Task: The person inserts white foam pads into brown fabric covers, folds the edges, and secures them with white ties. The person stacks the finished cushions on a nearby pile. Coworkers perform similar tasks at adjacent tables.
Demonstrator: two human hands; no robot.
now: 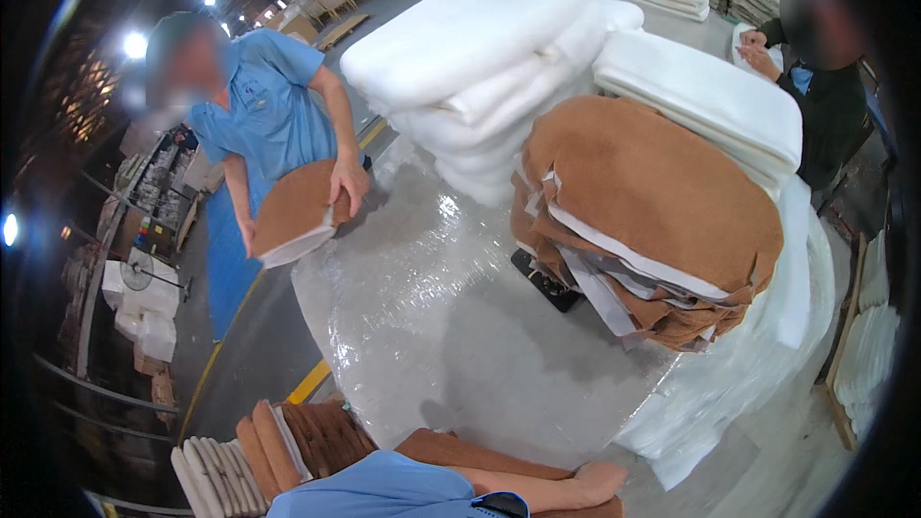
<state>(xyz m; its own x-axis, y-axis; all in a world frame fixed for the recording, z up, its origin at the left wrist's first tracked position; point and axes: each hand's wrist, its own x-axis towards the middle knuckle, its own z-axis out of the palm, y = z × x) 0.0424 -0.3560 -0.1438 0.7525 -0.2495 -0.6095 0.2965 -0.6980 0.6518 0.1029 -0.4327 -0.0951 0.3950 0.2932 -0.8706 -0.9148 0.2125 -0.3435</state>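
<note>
At the lower edge my left arm, in a blue sleeve, reaches across to the right. My left hand [600, 484] curls at the right end of a brown fabric cushion [508, 457], which lies partly under my forearm. Most of its fingers are hidden. My right hand is not visible. Farther right, a tall stack of brown fabric pieces with white backing [662, 192] rests on the plastic-wrapped table [422, 326]. Across the table on the left, a person in a blue shirt holds a brown cushion with a white underside [302, 206] in both hands.
White padding stacks [470, 38] and folded white pads [700, 101] stand at the back. A dark flat object [547, 280] lies beside the brown stack. Brown and white cushions [278, 446] stand in a row at lower left. Another person sits at upper right.
</note>
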